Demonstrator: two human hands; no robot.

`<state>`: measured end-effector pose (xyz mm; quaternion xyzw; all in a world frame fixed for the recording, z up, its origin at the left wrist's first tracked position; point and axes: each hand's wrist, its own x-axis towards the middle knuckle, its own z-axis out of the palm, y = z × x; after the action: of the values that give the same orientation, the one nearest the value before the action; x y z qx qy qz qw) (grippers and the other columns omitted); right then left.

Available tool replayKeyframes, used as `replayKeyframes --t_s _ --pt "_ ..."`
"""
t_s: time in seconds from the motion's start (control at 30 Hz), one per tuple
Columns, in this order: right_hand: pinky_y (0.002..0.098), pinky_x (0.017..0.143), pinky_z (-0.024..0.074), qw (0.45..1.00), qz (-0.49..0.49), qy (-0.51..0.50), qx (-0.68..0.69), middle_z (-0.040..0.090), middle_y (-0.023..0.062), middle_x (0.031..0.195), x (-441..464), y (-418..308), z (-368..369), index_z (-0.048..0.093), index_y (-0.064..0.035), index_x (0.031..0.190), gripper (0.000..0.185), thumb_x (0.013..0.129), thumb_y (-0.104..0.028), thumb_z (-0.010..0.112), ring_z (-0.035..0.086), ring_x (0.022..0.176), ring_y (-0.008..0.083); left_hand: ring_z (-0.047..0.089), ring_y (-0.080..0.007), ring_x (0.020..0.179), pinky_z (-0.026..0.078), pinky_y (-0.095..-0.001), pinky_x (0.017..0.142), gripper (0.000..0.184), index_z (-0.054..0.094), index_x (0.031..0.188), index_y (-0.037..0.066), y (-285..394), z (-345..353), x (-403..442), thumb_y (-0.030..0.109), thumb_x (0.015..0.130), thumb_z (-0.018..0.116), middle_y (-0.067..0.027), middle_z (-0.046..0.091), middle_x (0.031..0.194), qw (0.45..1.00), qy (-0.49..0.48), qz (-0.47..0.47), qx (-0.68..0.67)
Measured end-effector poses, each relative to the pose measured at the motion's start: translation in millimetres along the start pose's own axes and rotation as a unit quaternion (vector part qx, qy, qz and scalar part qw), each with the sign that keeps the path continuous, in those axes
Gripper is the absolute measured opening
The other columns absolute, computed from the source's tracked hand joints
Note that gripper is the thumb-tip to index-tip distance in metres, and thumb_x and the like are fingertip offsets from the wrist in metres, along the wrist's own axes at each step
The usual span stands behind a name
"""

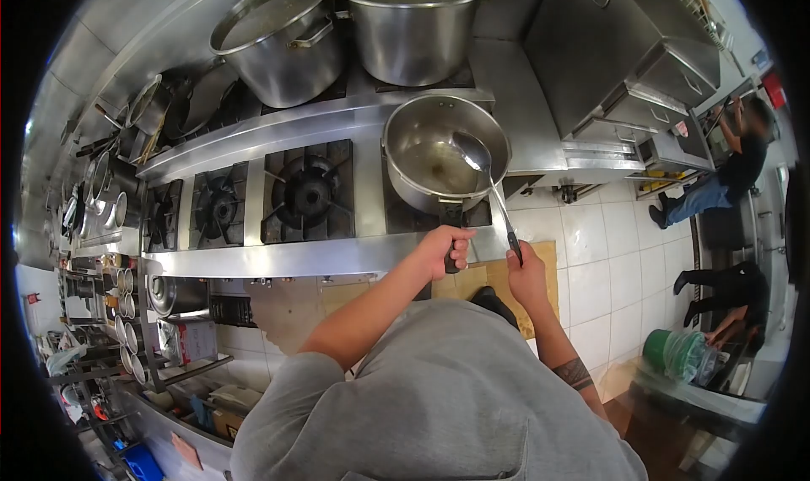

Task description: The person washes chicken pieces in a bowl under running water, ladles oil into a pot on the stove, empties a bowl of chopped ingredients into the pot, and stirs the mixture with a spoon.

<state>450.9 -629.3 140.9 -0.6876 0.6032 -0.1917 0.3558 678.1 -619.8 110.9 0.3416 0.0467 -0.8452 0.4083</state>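
Observation:
A metal pot [405, 164] with a black handle sits on the right-hand burner of the stove. My left hand [445, 250] is wrapped round its handle, near the stove's front edge. A small amount of liquid seems to lie in the bottom of the pot. In my right hand [526, 272] is a large metal spoon [498, 201], gripped by its black handle. The spoon's shaft crosses the pot's rim, and its bowl is inside the pot, towards the right wall.
Two large stockpots [413, 38] stand behind the pot. Left of it are bare burners [312, 192]. A cardboard sheet [540, 291] lies on the floor by my feet. To the right are two other people [738, 169] and a green bin [662, 350].

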Motion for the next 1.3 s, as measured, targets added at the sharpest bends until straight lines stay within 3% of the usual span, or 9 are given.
replayKeyframes --t_s 0.37,0.47,0.53,0.87,0.93,1.17,1.3 --pt "0.0521 0.078 0.0500 0.999 -0.002 -0.032 -0.021 0.067 0.0272 0.095 -9.9 17.1 17.0 0.059 0.0012 0.119 0.030 0.098 -0.019 0.056 0.063 0.092 0.0484 0.039 -0.0067 0.045 0.034 -0.0283 0.045 0.015 0.053 0.095 0.016 -34.1 -46.1 0.2 0.016 0.094 0.067 0.0076 0.041 0.058 0.999 0.012 0.042 0.012" --pt "0.0449 0.070 0.0497 0.999 -0.026 -0.013 -0.026 0.065 0.0226 0.085 -13.0 19.3 22.3 0.059 -0.0010 0.113 0.021 0.097 -0.014 0.057 0.064 0.078 0.0420 0.038 -0.0076 0.044 0.032 -0.0288 0.043 0.016 0.054 0.092 0.015 -49.4 -56.6 6.0 0.015 0.092 0.070 0.0069 0.040 0.057 0.997 0.022 0.064 0.045" --pt "0.0523 0.078 0.0495 0.998 -0.010 -0.049 -0.040 0.066 0.0262 0.096 -14.9 11.9 20.8 0.058 -0.0012 0.117 0.026 0.098 -0.018 0.056 0.063 0.093 0.0478 0.037 -0.0087 0.044 0.032 -0.0293 0.043 0.015 0.056 0.090 0.013 -55.8 -61.9 4.9 0.014 0.091 0.071 0.0061 0.041 0.056 0.996 0.034 0.067 0.052" --pt "0.0526 0.078 0.0488 0.997 -0.036 -0.049 -0.043 0.066 0.0251 0.097 -23.8 7.2 25.5 0.058 -0.0025 0.115 0.023 0.098 -0.017 0.056 0.062 0.094 0.0471 0.038 -0.0087 0.044 0.034 -0.0303 0.043 0.016 0.057 0.085 0.010 -57.2 -63.2 2.8 0.014 0.091 0.071 0.0054 0.041 0.057 0.990 0.049 0.111 0.074" --pt "0.0531 0.077 0.0489 0.996 -0.032 -0.055 -0.058 0.066 0.0249 0.095 -23.5 5.8 23.0 0.058 -0.0024 0.114 0.022 0.098 -0.017 0.056 0.062 0.092 0.0475 0.038 -0.0076 0.045 0.032 -0.0285 0.044 0.015 0.055 0.091 0.012 -47.4 -52.7 1.5 0.015 0.092 0.071 0.0075 0.040 0.058 0.992 0.035 0.099 0.069" --pt "0.0533 0.077 0.0491 0.998 -0.019 -0.038 -0.037 0.066 0.0271 0.094 -21.6 -3.1 10.1 0.058 -0.0014 0.113 0.022 0.098 -0.018 0.055 0.063 0.092 0.0487 0.037 -0.0060 0.047 0.033 -0.0262 0.046 0.017 0.051 0.090 0.014 -15.1 -27.6 -2.3 0.016 0.095 0.067 0.0080 0.040 0.061 0.998 0.021 0.038 0.051" --pt "0.0531 0.076 0.0497 0.999 0.000 -0.039 -0.033 0.066 0.0282 0.094 -17.5 -0.8 7.6 0.059 -0.0010 0.114 0.025 0.098 -0.019 0.055 0.063 0.092 0.0492 0.035 -0.0064 0.048 0.034 -0.0278 0.048 0.026 0.047 0.078 0.014 -2.9 -17.3 -3.6 0.018 0.095 0.067 0.0076 0.039 0.062 0.998 0.008 0.030 0.047"
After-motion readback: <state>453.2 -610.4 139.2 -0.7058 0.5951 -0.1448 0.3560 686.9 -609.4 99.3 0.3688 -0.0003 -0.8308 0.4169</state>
